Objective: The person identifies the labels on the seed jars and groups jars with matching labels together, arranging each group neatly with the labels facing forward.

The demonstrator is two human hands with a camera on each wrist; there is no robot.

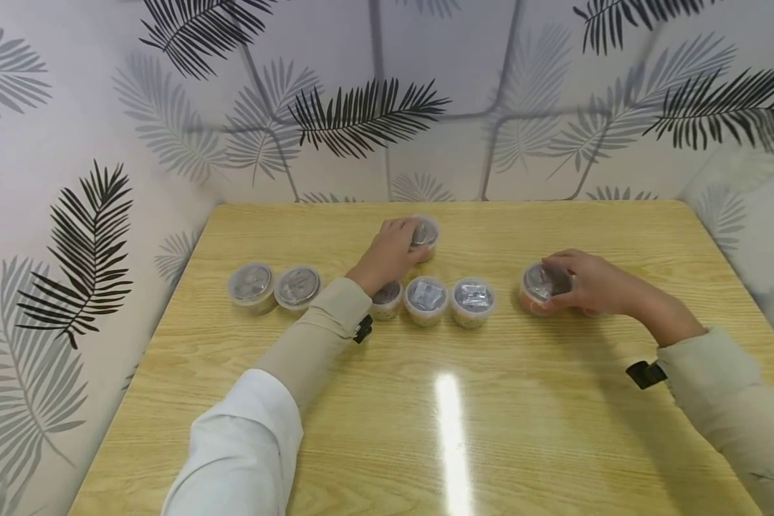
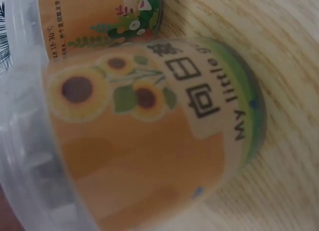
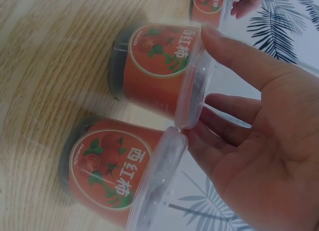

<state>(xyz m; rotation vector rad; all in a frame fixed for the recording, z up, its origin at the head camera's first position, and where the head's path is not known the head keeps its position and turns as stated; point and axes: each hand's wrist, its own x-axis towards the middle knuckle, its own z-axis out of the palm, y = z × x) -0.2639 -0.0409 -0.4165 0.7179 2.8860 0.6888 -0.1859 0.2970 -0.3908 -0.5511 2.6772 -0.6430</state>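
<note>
At the back of the table, my left hand (image 1: 389, 251) grips a lidded plastic cup (image 1: 426, 233) by its rim. In the right wrist view this cup (image 3: 207, 7) carries a tomato label. On the right, my right hand (image 1: 596, 283) holds another tomato-labelled cup (image 1: 538, 283) around its lid. Its thumb lies at the rim of that cup (image 3: 159, 66), with fingers on the lid's other side. Beside it stands a second tomato cup (image 3: 112, 166), mostly hidden behind the hand in the head view. A sunflower-labelled cup (image 2: 134, 131) stands close to the left wrist camera.
Several similar cups form a row across the table: two on the left, including one cup (image 1: 251, 287), then one partly behind my left wrist, and two with silvery packets (image 1: 473, 301) in the middle. A leaf-patterned backdrop (image 1: 426, 165) borders the wooden table (image 1: 374, 444).
</note>
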